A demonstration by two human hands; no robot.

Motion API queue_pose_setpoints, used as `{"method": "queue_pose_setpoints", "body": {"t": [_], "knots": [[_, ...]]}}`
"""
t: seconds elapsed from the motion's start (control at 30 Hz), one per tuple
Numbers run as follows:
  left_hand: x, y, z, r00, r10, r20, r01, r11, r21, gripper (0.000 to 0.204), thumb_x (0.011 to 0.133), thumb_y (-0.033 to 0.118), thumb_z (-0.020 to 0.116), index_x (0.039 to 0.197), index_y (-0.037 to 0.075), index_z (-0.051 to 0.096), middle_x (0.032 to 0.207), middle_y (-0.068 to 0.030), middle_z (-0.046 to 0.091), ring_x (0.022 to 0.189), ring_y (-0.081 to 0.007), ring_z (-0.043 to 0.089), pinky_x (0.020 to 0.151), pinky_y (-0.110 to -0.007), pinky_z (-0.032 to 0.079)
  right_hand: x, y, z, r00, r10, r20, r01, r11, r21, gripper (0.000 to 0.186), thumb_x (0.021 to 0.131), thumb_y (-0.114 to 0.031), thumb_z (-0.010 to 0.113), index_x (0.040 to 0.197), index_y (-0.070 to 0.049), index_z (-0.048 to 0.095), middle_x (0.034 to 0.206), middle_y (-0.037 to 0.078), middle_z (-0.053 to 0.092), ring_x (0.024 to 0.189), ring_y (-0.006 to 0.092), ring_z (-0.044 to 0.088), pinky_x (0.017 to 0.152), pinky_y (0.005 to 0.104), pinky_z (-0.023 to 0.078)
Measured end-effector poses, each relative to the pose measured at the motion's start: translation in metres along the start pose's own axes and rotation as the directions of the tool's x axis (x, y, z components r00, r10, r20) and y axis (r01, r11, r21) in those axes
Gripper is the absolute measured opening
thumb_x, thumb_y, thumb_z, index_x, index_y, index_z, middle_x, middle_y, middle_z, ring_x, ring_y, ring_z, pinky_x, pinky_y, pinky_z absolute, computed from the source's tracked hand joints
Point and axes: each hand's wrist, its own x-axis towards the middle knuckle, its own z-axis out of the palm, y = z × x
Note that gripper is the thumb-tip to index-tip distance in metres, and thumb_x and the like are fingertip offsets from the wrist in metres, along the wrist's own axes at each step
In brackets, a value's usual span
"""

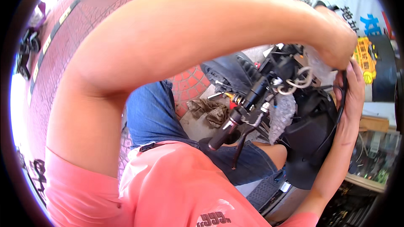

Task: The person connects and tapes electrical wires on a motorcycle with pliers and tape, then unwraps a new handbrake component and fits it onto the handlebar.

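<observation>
A pink shirt [168, 180] and blue denim [149, 113] lie closest, with the left arm [202, 25] arching across the view. Just beyond, a dark handlebar grip [225, 133] and its lever [239, 148] point back toward the lap. Crumpled clear wrap [282, 120] and pale looped tubing [304, 82] sit beside a black panel [310, 132]. At the upper right the hands meet: the right hand [355, 85] has its fingers bent about a black cable [341, 105], which runs down along that panel; the left hand [338, 44] hides its own fingers, so its grip cannot be told. Beyond are a brown rag [211, 111], red paving [188, 85] and, far left, parked two-wheelers [28, 46].
</observation>
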Motion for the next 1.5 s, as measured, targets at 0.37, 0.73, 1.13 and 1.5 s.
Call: {"method": "queue_pose_setpoints", "body": {"t": [0.37, 0.73, 1.13, 1.5], "knots": [[-0.014, -0.037, 0.010, 1.000, 0.004, -0.027, -0.013, 0.929, -0.371, 0.035, 0.089, 0.028, 0.063, 0.117, 0.019, 0.082, 0.115, -0.0107, 0.080, 0.114, -0.0321, 0.074, 0.097, -0.045, 0.057, -0.031, -0.025, 0.006, 0.991, 0.092, -0.098, -0.097, 0.994, -0.047, 0.033, 0.107, -0.021, 0.071, 0.130, 0.001, 0.064, 0.085, 0.001, 0.060, 0.067, 0.0062, 0.052, 0.051, 0.0202, 0.041], [-0.001, -0.034, 0.009, 0.987, 0.118, 0.108, -0.093, 0.972, -0.216, 0.044, 0.093, 0.026, 0.056, 0.130, 0.019, 0.080, 0.128, -0.0096, 0.077, 0.123, -0.0309, 0.072, 0.097, -0.049, 0.056, -0.050, -0.029, -0.001, 0.953, 0.132, -0.274, -0.154, 0.986, -0.060, 0.034, 0.107, -0.015, 0.069, 0.136, 0.002, 0.066, 0.102, 0.006, 0.071, 0.077, 0.0102, 0.060, 0.058, 0.0233, 0.046], [0.091, -0.048, 0.070, 0.777, 0.629, -0.010, -0.575, 0.716, 0.395, 0.031, 0.095, 0.021, 0.067, 0.118, 0.004, 0.080, 0.117, -0.0150, 0.079, 0.111, -0.0328, 0.073, 0.097, -0.046, 0.057, -0.022, -0.015, -0.029, 0.977, 0.198, -0.073, -0.209, 0.960, -0.188, 0.043, 0.105, -0.023, 0.069, 0.137, 0.006, 0.065, 0.099, 0.001, 0.064, 0.066, 0.0045, 0.046, 0.055, 0.0196, 0.032], [0.109, -0.061, 0.073, 0.977, 0.212, 0.005, -0.209, 0.969, -0.133, 0.039, 0.094, 0.031, 0.066, 0.120, 0.005, 0.078, 0.117, -0.0159, 0.077, 0.104, -0.0291, 0.071, 0.093, -0.047, 0.054, -0.017, -0.017, -0.025, 0.983, 0.183, 0.000, -0.180, 0.965, -0.190, 0.045, 0.107, -0.023, 0.066, 0.143, 0.004, 0.064, 0.102, 0.000, 0.064, 0.065, 0.0025, 0.044, 0.054, 0.0187, 0.032]]}}
